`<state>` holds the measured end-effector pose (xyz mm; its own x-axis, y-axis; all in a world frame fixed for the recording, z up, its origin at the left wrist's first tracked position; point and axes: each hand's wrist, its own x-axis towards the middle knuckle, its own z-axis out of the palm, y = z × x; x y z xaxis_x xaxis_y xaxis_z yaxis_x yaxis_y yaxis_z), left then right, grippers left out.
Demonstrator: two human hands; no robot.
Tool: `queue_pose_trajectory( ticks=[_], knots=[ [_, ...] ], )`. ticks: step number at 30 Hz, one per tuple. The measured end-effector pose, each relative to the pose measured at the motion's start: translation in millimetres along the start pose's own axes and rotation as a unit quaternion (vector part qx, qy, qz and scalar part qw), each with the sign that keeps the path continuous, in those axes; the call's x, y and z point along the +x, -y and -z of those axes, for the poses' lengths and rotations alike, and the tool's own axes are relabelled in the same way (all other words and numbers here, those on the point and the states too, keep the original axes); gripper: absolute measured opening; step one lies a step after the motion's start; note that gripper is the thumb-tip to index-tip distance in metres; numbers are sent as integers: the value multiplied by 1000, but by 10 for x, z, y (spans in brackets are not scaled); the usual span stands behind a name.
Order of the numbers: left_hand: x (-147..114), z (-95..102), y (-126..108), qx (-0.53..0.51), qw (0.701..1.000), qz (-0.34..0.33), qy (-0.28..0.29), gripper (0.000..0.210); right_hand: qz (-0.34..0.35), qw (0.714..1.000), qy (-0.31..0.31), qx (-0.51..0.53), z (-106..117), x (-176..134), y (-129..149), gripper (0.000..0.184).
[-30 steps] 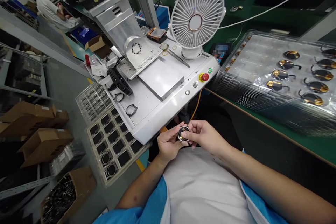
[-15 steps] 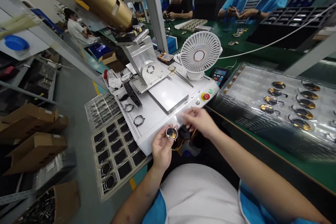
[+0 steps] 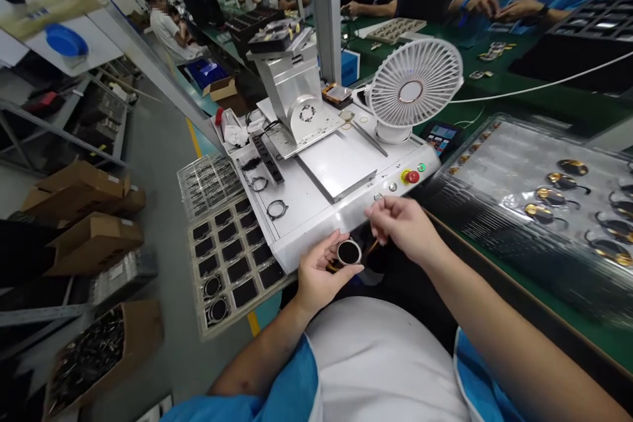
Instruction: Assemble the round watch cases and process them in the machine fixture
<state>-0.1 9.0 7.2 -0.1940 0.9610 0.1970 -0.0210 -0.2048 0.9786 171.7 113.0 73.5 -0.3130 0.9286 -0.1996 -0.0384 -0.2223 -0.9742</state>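
My left hand (image 3: 324, 275) holds a round watch case (image 3: 349, 252) by its edge, with thumb and fingers on either side. The case has a silver rim and a plain black face turned up. To the right of it, my right hand (image 3: 401, 224) is raised, its thumb and fingertips pinched together. Whatever that pinch may hold is too small to make out. Both hands are in front of the white machine base (image 3: 306, 237), close to its front edge, and the two hands are apart.
A white fan (image 3: 414, 82) and a red stop button (image 3: 412, 177) are on the machine. At the left lies a compartment tray (image 3: 222, 231) of dark parts; at the right, a clear tray (image 3: 514, 145) carries round black-and-gold parts. Co-workers sit across the green table.
The watch case has turned over, from its black-and-gold side to its plain black face. My right hand's fingers have drawn into a pinch. The camera view has shifted.
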Motion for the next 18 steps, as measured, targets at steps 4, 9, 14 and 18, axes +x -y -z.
queue_pose_trajectory(
  ticks=[4,9,14,18],
  knots=[
    [-27,-26,10,58,997,-39,15,76,-55,995,79,-19,-92,-417,-205,51],
    [-36,-63,21,95,993,-67,17,71,-55,996,54,-34,-119,-487,-265,52],
    [-52,-69,17,114,991,-77,8,70,-62,996,59,-29,-102,-457,-261,51],
    [-54,-70,-13,118,991,-70,8,68,-76,994,73,-11,-87,-455,-286,50]
  ],
)
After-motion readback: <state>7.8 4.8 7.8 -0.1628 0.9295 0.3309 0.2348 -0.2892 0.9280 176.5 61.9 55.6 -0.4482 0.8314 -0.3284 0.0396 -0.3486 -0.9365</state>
